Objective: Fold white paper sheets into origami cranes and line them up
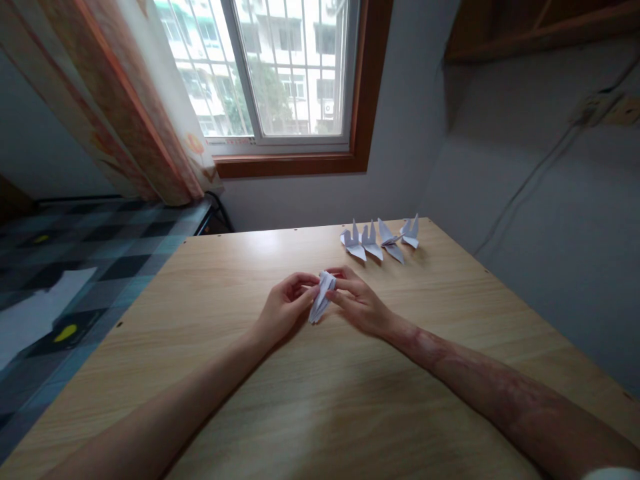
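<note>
A narrow piece of folded white paper is held between my two hands, slanting with its lower end toward me. My left hand pinches its left side between thumb and fingers. On the other side, my right hand grips it with the thumb in front and the fingers behind its upper part. Some fingertips are hidden behind the paper. Beyond my right hand, several white origami cranes stand in a row near the table's far edge.
The light wooden table spreads under my arms. To its left is a checked bed cover with white paper sheets on it. A barred window and a patterned curtain are behind. Along the right wall runs a cable.
</note>
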Motion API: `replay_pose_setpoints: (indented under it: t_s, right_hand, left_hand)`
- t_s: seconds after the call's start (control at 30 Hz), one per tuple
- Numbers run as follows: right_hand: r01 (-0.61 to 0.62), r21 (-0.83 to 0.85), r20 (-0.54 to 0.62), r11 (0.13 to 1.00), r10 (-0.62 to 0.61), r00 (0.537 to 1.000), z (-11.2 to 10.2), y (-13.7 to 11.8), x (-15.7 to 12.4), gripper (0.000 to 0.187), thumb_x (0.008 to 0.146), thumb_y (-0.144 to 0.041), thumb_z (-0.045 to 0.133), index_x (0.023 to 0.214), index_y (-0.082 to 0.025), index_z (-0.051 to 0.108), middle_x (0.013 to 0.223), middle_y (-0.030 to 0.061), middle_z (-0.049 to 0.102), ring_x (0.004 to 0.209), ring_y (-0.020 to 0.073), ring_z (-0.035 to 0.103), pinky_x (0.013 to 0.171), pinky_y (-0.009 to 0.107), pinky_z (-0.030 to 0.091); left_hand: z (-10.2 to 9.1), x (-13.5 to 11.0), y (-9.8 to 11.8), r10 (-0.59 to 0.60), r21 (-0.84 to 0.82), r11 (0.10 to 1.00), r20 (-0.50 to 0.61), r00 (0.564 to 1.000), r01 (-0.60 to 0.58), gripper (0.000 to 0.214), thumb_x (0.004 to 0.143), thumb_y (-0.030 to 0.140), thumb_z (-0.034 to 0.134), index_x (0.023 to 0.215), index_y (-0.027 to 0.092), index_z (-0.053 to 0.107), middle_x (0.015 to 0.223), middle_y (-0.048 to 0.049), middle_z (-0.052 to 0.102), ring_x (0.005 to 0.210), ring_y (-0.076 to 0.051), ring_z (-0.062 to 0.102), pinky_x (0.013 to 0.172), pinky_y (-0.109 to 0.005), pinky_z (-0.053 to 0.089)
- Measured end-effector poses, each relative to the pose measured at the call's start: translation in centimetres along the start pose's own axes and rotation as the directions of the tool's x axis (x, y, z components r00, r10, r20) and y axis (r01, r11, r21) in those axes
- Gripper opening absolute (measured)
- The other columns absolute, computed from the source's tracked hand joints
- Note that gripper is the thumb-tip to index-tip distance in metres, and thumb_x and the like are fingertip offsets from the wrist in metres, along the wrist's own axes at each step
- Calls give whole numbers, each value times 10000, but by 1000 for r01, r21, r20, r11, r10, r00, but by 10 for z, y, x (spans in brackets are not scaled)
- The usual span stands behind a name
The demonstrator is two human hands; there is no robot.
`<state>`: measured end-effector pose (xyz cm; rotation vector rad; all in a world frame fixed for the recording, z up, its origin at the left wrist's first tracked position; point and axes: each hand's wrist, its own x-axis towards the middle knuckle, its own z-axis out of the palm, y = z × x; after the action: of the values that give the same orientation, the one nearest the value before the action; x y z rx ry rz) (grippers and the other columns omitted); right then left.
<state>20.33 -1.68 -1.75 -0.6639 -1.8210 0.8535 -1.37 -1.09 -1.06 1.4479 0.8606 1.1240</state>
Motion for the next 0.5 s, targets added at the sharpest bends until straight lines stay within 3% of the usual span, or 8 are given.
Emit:
replay_pose_setpoints:
  t_s: [0.1,0.3,0.5]
  right_hand:
    - [9,41,-12,999,-9,1000,1,1,0,240,1087,-457,715,1070,-253,841,1376,92,701,1344,252,650,1210,419,482]
    - [-34,24,-103,999,36,994,2,2,1,221,1027,-422,794,906,-237,791,1167,75,792,1131,245,742,1053,417,567]
    - [-9,-27,-151,1000,5,988,3,-2,1,196,1011,-392,807,891,-240,775,1115,70,812,1071,244,753,1029,433,567]
  left_hand:
    - [-1,0,0,-12,-14,1000,-7,1000,12,413,884,513,914,1056,158,791,1001,-91,837,858,-205,762,770,-299,589]
    - [-1,1,2,-13,-56,998,66,998,16,435,839,530,949,943,144,778,933,-78,813,812,-188,714,750,-292,560]
    - [1,-3,7,3,10,1000,85,996,-4,421,894,549,894,1002,160,775,950,-71,792,834,-192,705,750,-284,565]
